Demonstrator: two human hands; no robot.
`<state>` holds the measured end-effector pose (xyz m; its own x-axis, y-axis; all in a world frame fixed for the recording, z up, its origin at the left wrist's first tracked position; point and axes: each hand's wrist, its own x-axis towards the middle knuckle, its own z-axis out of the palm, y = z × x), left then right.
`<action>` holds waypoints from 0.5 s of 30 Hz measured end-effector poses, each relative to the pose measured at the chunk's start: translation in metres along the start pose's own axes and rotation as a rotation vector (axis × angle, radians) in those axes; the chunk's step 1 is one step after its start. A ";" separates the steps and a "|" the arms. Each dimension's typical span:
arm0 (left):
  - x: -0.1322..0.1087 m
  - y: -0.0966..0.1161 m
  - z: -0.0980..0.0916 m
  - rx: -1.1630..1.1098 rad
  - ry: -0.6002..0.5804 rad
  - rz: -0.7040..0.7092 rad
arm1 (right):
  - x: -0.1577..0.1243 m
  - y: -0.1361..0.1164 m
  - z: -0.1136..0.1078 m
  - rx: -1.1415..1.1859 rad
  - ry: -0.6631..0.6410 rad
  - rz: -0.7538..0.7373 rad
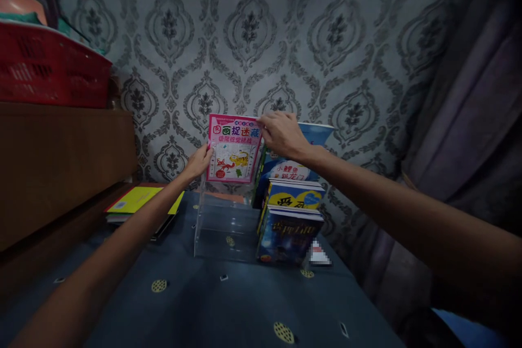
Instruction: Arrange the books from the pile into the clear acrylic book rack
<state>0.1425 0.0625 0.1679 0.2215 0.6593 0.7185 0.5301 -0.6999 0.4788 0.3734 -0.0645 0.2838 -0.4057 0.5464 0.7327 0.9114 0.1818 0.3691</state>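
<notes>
A pink children's book (233,155) with a fox and a tiger on its cover is upright above the back of a clear stepped book rack (228,223). Its left edge is gripped by my left hand (198,164). My right hand (283,131) pinches the upper right corner. Blue picture books (291,168) stand on the rack's right side, partly behind my right wrist. In front of them are yellow-and-blue books (291,194), and lowest is a dark blue book (289,236). Whether the pink book's bottom edge rests on the rack I cannot tell.
On the left of the dark blue patterned tablecloth (196,304) lies a stack of books with a yellow cover (138,199). A red plastic basket (53,65) sits on a wooden cabinet (65,157). Patterned wallpaper is behind; a curtain (452,130) hangs at right.
</notes>
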 end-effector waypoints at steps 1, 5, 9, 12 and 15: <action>-0.002 0.000 0.000 -0.010 0.000 0.008 | -0.002 0.001 0.000 0.017 0.010 -0.006; -0.010 0.002 -0.002 -0.047 -0.020 0.025 | -0.010 0.004 0.002 0.120 0.046 0.004; -0.016 0.005 -0.006 -0.062 -0.046 0.011 | -0.018 0.000 -0.001 0.209 0.050 0.016; -0.019 0.007 -0.008 -0.070 -0.063 0.013 | -0.024 -0.005 -0.005 0.252 0.033 0.017; -0.026 0.014 -0.015 -0.055 -0.058 0.010 | -0.029 -0.010 -0.006 0.296 0.035 0.030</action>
<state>0.1321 0.0316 0.1633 0.2745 0.6662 0.6934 0.4824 -0.7192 0.5001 0.3757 -0.0873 0.2623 -0.3760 0.5274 0.7619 0.9012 0.3995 0.1683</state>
